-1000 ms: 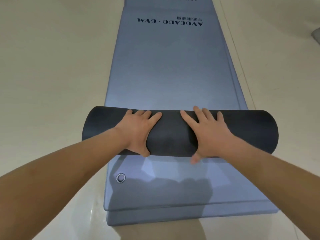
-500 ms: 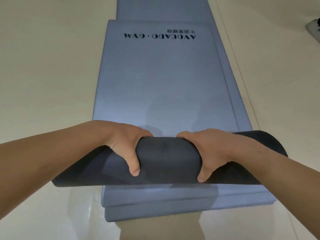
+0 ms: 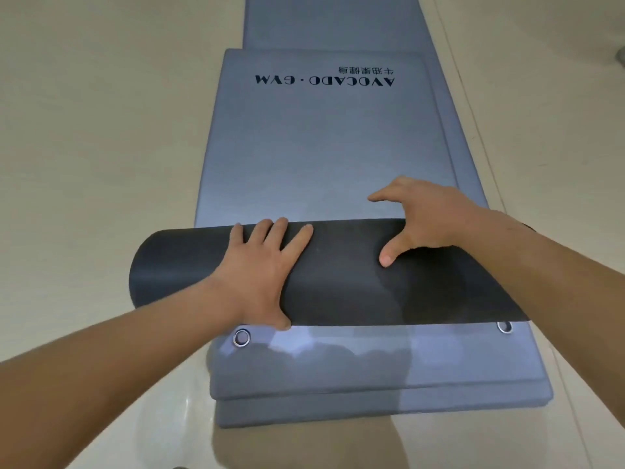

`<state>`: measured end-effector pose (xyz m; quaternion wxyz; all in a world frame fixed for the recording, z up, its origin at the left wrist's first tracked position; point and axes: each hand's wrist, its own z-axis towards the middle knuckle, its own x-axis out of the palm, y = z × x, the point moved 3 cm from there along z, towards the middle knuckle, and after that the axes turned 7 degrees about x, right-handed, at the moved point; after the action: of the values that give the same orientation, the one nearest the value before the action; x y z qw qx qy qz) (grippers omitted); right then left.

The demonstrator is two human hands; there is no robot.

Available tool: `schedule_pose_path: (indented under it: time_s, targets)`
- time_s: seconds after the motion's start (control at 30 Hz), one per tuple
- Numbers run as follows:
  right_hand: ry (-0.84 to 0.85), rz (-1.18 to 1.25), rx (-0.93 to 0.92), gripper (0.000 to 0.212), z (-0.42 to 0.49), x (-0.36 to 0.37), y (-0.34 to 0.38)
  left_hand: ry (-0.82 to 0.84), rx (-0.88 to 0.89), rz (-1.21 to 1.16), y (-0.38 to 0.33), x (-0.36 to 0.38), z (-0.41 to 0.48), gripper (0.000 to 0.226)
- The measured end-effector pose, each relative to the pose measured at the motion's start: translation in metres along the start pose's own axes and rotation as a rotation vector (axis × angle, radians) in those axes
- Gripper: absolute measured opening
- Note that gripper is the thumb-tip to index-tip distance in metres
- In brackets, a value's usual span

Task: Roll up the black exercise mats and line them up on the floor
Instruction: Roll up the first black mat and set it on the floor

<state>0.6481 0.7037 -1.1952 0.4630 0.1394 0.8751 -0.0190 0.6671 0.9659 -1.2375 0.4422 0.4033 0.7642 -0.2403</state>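
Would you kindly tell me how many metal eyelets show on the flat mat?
2. The left eyelet lies by the left hand; the right eyelet peeks from under the black roll. Others may be hidden.

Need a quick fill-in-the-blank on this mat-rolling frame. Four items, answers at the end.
1. The left hand lies flat on the roll, whose outer face is ____.
2. The upside-down lettering on the grey-blue mat reads AVOCADO · ____.
3. The metal eyelets visible at the roll's near edge number ____.
4. The right hand sits over the roll's far edge, and its ____ points down onto the roll.

Answers: black; GYM; two; thumb
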Motion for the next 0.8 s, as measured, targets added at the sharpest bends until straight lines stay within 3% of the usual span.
schedule_pose_path:
  time_s: [0.07,0.1,0.2,0.27,0.37,0.47,0.57,0.7,0.73,0.8]
  targets:
    - [-0.127,-0.051,-0.031,0.101,-0.016,-0.009,0.003,-0.019,0.039,-0.081,0.024,-0.017,0.016,0.146]
    - [-0.119,-0.072,-0.046,0.106,-0.024,-0.006,0.006,0.009,0.053,-0.14,0.033,-0.024,0.023,0.142]
    - [0.026,-0.248,-0.025,0.153,-0.036,0.025,0.02,0.132,0.063,-0.305,0.05,-0.04,0.042,0.126]
    - [-0.075,-0.387,0.005,0.163,-0.032,0.046,0.023,0.176,0.053,-0.365,0.054,-0.047,0.05,0.119]
    - [-0.246,-0.41,-0.04,0.146,-0.023,0.045,0.024,0.194,0.049,-0.415,0.059,-0.051,0.056,0.114]
    - [-0.268,-0.369,-0.062,0.126,-0.027,0.036,0.023,0.224,0.06,-0.453,0.06,-0.056,0.059,0.107]
    - [-0.239,-0.354,-0.066,0.113,-0.041,0.037,0.025,0.257,0.104,-0.459,0.05,-0.057,0.055,0.096]
    - [-0.103,-0.38,-0.084,0.111,-0.05,0.04,0.029,0.351,0.085,-0.512,0.042,-0.049,0.042,0.094]
    - [-0.068,-0.374,-0.083,0.113,-0.047,0.037,0.03,0.339,0.075,-0.513,0.043,-0.05,0.037,0.098]
    - [-0.015,-0.315,-0.066,0.118,-0.033,0.024,0.027,0.158,0.046,-0.367,0.043,-0.058,0.026,0.116]
